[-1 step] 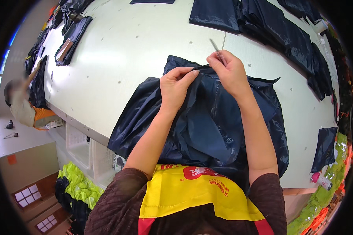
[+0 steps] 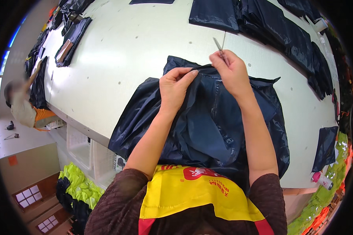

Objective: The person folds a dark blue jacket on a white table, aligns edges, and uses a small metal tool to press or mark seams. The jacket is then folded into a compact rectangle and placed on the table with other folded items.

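A dark navy garment (image 2: 204,125) of thin, shiny fabric lies spread and rumpled on the table in front of me. My left hand (image 2: 173,87) pinches its far edge between thumb and fingers. Just right of it, my right hand (image 2: 232,72) is closed around a slim, pointed metal tool (image 2: 219,46); its tip sticks out away from me, over the white table. The exact kind of tool is too small to tell. Whether the right fingers also touch the fabric edge, I cannot tell.
Folded navy garments (image 2: 270,27) lie in a row across the white table (image 2: 106,78) at the far right. Another folded piece (image 2: 324,149) and a bottle (image 2: 323,181) are near the right edge. A person (image 2: 23,102) works at the left end. White crates (image 2: 78,143) stand below the table.
My right hand has shifted slightly to the right with the metal tool, whose tip has swung right too. The left hand keeps its pinch on the garment edge.
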Demonstrator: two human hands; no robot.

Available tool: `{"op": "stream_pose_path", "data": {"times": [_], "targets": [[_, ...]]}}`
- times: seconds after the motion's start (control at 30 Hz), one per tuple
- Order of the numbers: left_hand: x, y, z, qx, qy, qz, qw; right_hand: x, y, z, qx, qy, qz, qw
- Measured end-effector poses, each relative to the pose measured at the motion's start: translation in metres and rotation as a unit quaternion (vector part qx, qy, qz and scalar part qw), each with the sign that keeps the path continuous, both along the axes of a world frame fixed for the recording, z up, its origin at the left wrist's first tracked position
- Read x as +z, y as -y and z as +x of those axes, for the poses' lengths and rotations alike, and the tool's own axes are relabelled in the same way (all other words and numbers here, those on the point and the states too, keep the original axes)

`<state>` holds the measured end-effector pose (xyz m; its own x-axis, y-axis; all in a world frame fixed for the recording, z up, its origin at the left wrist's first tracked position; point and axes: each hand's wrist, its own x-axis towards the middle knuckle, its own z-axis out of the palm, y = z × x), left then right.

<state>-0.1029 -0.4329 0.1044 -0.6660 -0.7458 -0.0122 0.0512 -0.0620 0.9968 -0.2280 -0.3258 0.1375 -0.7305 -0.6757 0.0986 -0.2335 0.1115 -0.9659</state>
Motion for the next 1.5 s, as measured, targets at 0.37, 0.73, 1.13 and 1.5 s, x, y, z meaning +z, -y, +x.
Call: {"op": "stream_pose_path", "data": {"times": [0.37, 0.73, 1.13, 1.5], "targets": [[0.0, -0.004, -0.001, -0.024, 0.04, -0.131, 0.99, -0.023, -0.037, 0.015, 0.135, 0.163, 0.06, 0.976], [-0.004, -0.004, 0.003, -0.079, 0.075, -0.169, 0.98, -0.029, -0.035, 0.002, 0.202, 0.145, 0.079, 0.965], [-0.015, 0.041, 0.007, 0.023, 0.158, -0.243, 0.957, -0.008, -0.155, -0.033, -0.184, 0.117, 0.027, 0.975], [-0.038, 0.063, 0.034, 0.048, 0.229, -0.455, 0.859, -0.124, -0.409, -0.072, -0.333, -0.319, 0.462, 0.758]]}}
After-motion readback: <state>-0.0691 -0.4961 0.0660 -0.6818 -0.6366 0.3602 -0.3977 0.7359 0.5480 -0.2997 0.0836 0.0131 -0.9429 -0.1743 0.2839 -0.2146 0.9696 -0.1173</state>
